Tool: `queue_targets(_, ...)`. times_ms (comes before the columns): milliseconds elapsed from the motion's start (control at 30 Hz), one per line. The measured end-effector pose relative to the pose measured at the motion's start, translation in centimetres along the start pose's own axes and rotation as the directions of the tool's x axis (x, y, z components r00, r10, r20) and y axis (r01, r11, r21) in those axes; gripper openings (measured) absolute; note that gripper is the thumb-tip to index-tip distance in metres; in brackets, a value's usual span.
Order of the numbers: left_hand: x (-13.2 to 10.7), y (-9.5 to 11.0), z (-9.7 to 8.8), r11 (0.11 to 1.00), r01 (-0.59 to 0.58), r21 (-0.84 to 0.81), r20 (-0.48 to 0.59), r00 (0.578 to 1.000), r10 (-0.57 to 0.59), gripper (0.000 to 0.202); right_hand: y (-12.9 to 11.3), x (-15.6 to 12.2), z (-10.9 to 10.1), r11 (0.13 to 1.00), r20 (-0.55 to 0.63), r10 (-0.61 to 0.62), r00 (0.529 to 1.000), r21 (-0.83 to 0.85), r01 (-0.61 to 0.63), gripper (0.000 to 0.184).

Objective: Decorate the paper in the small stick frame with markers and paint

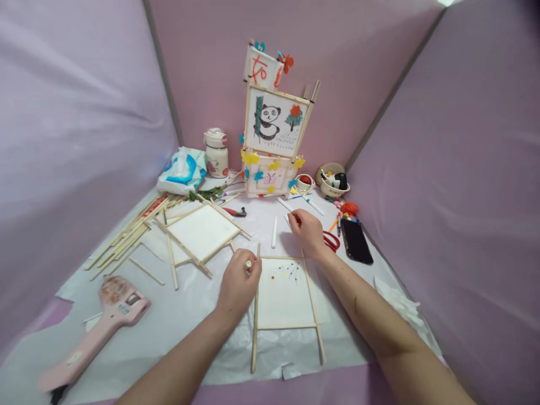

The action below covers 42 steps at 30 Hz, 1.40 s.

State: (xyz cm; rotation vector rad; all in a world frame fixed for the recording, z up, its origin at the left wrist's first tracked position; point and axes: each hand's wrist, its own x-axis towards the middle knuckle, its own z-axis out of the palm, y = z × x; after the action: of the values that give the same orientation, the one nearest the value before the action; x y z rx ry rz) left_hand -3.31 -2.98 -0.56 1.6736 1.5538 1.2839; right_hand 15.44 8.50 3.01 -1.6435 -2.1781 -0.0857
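A paper panel in a wooden stick frame lies in front of me, with small dark, red and yellow marks drawn near its top. At the frame's upper left corner, my left hand is closed around a marker, only its pale round end showing. My right hand hovers past the frame's top right, fingers pinched together; what they hold, if anything, is hidden. A white marker lies between the hands. Red-handled scissors are partly hidden behind my right wrist.
A tall stick-framed stand with a panda drawing rises at the back. Another framed panel and loose sticks lie left, beyond a pink glue gun. A phone and a bowl are at right.
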Motion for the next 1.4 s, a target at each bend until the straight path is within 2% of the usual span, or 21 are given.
queue_targets(100, -0.1, -0.1, 0.1, 1.000, -0.001, -0.013, 0.010, 1.000, 0.001, 0.018, -3.3, 2.8, 0.0, 0.985, 0.064, -0.174, 0.983, 0.028, 0.172, 0.032)
queue_targets(200, -0.3, -0.3, 0.1, 1.000, 0.005, -0.021, 0.014, 1.000, -0.005, 0.017, -7.3, 7.0, 1.5, 0.955, 0.172, -0.297, 0.939, 0.029, 0.297, 0.029)
queue_targets(300, -0.5, -0.4, 0.2, 1.000, 0.006, -0.025, 0.020, 1.000, -0.005, 0.016, -11.1, 11.4, 3.9, 0.940, 0.292, -0.322, 0.901, -0.011, 0.340, 0.021)
queue_targets(400, -0.6, -0.4, 0.2, 1.000, 0.001, -0.015, 0.021, 1.000, -0.001, 0.015, -14.2, 14.6, 6.2, 0.937, 0.363, -0.302, 0.882, -0.060, 0.345, 0.035)
queue_targets(467, -0.6, -0.4, 0.2, 1.000, 0.000, 0.000, 0.017, 1.000, 0.000, 0.017, -15.6, 15.9, 7.2, 0.933, 0.383, -0.294, 0.875, -0.082, 0.350, 0.035)
queue_targets(633, -0.7, -0.5, 0.1, 1.000, 0.009, 0.025, 0.009, 1.000, -0.010, 0.020, -16.9, 17.2, 8.5, 0.906, 0.394, -0.367, 0.843, -0.055, 0.420, 0.035)
queue_targets(700, -0.7, -0.6, 0.2, 1.000, 0.013, 0.023, 0.010, 1.000, -0.014, 0.020, -16.6, 17.3, 8.6, 0.887, 0.377, -0.420, 0.825, -0.021, 0.461, 0.035)
queue_targets(800, -0.8, -0.6, 0.2, 1.000, 0.015, 0.006, 0.013, 1.000, -0.015, 0.016, -15.4, 17.0, 8.4, 0.854, 0.330, -0.504, 0.799, 0.049, 0.518, 0.024)
queue_targets(900, -0.7, -0.6, 0.2, 1.000, 0.015, -0.022, 0.011, 1.000, -0.015, 0.017, -14.3, 15.9, 7.3, 0.812, 0.244, -0.582, 0.775, 0.138, 0.566, 0.019)
queue_targets(1000, -0.7, -0.4, 0.0, 0.999, 0.019, -0.047, -0.004, 1.000, -0.020, 0.026, -13.3, 13.4, 5.4, 0.776, 0.108, -0.622, 0.776, 0.219, 0.591, 0.023)
queue_targets(1100, -0.7, -0.4, -0.1, 0.996, 0.036, -0.080, -0.014, 0.999, -0.037, 0.032, -11.7, 9.0, 2.7, 0.755, -0.024, -0.617, 0.786, 0.265, 0.600, 0.023)
queue_targets(1200, -0.7, -0.3, -0.5, 0.992, 0.028, -0.121, -0.002, 1.000, -0.028, 0.031, -8.7, 3.1, -0.5, 0.724, -0.175, -0.595, 0.785, 0.308, 0.617, 0.019)
queue_targets(1233, -0.7, -0.2, -0.6, 0.991, 0.020, -0.130, 0.005, 1.000, -0.020, 0.030, -7.6, 1.1, -1.6, 0.709, -0.194, -0.593, 0.781, 0.333, 0.622, 0.018)
queue_targets(1267, -0.7, -0.1, -0.7, 0.991, 0.015, -0.133, 0.014, 1.000, -0.013, 0.029, -6.4, -0.9, -2.5, 0.711, -0.173, -0.593, 0.786, 0.345, 0.613, 0.018)
queue_targets(1333, -0.8, 0.1, -0.8, 0.992, -0.008, -0.127, 0.064, 0.998, 0.017, 0.029, -4.5, -4.7, -4.1, 0.778, -0.026, -0.556, 0.831, 0.336, 0.531, 0.018)
queue_targets(1400, -1.1, 0.5, -0.6, 0.991, -0.065, -0.113, 0.178, 0.980, 0.085, 0.027, -3.4, -8.0, -5.1, 0.829, 0.107, -0.514, 0.851, 0.317, 0.461, 0.016)
